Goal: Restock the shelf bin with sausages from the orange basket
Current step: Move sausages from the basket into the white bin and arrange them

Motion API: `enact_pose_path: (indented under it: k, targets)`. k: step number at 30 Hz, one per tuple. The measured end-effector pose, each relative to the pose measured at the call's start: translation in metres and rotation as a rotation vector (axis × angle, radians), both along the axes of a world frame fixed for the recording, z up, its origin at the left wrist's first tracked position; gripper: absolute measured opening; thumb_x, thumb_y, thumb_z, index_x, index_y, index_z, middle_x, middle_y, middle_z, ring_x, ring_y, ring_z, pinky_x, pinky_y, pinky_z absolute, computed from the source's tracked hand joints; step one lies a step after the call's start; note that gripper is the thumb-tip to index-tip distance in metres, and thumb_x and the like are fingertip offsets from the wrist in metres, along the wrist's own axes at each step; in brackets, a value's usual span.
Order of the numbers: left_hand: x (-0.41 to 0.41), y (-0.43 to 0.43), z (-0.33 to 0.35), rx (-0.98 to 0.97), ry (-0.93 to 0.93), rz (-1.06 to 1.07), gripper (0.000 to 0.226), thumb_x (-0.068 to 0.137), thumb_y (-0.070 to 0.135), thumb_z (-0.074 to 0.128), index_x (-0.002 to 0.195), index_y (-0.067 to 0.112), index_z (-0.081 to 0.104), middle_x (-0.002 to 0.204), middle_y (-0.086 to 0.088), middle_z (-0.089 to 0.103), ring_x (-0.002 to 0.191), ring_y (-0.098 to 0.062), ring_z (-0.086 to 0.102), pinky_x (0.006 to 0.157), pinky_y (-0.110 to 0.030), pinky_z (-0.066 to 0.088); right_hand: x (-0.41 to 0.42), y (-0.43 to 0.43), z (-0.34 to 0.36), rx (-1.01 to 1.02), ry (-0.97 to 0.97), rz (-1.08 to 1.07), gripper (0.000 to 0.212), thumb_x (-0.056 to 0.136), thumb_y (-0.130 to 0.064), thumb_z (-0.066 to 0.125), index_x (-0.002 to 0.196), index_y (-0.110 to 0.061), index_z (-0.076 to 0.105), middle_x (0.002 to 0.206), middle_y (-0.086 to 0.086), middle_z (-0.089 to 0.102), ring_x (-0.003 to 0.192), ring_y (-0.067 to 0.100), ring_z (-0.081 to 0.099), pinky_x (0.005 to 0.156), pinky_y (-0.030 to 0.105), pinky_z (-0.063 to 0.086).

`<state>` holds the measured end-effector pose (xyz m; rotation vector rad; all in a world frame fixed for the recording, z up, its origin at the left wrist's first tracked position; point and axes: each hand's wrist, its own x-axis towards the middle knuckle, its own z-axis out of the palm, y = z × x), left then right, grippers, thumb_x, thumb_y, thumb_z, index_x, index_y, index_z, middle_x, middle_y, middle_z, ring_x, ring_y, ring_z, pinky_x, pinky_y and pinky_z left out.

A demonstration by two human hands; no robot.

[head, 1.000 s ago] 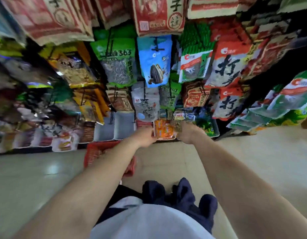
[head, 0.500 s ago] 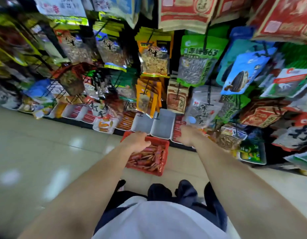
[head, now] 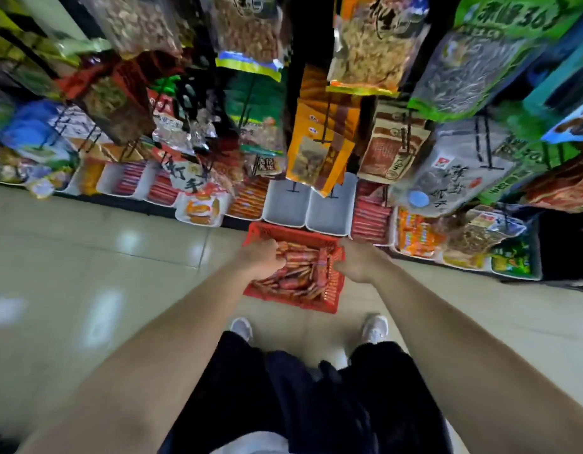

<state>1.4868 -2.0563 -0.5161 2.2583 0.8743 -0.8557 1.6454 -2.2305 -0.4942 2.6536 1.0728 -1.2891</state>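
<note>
The left hand is down in the orange basket, its fingers curled over the sausages at the left side of the pile. Whether it already grips some of them I cannot tell, because the back of the hand hides the fingertips. The right hand is at the right side of the basket, also curled, touching the packs near the rim; its grip is also not clear. The sausages lie loose in the basket, crossing each other in many directions, and the basket stands on the floor just in front of the lowest shelf.

Directly behind the basket are two empty bins, side by side, with filled bins to the left and right of them.

The risks, as I judge them:
- The wrappers look smooth, so a big handful may slide apart and some pieces may fall on the floor between basket and shelf.
- Hanging snack bags come down low over the empty bins; a lifted hand may knock them or catch a hook.
- The neighbour bin at the right holds similar red sticks, so the sausages may go into the wrong bin.
</note>
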Motion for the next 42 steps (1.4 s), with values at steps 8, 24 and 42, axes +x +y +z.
enact_pose_path:
  k: [8,24,42]
  targets:
    - [0.026,0.029,-0.244,0.031,-0.025,0.045,0.039,0.095,0.044,0.054,0.116,0.012,0.06,0.122,-0.012,0.062,0.108,-0.031,0.06,0.075,-0.033,0.039,0.016,0.021,-0.266,-0.016,0.031,0.015,0.048,0.081,-0.045,0.063,0.122,-0.02,0.057,0.129,0.013,0.062,0.113,0.035,0.062,0.09,0.04,0.053]
    - [-0.064,-0.024,-0.421,0.035,-0.103,0.016,0.064,0.09,0.046,0.056,0.148,0.023,0.042,0.15,-0.009,0.047,0.131,-0.031,0.049,0.106,-0.036,0.042,-0.046,-0.038,-0.439,0.056,-0.047,-0.057,0.052,0.087,-0.044,0.061,0.133,-0.023,0.053,0.132,0.014,0.056,0.118,0.037,0.058,0.096,0.042,0.049]
    - [-0.045,-0.007,-0.522,0.013,-0.072,0.158,0.076,0.086,0.043,0.069,0.15,0.021,0.034,0.147,-0.015,0.046,0.132,-0.034,0.047,0.107,-0.04,0.041,-0.032,-0.008,-0.562,0.059,-0.037,-0.126,0.061,0.09,-0.034,0.058,0.147,-0.02,0.04,0.148,0.015,0.037,0.128,0.044,0.047,0.104,0.048,0.043]
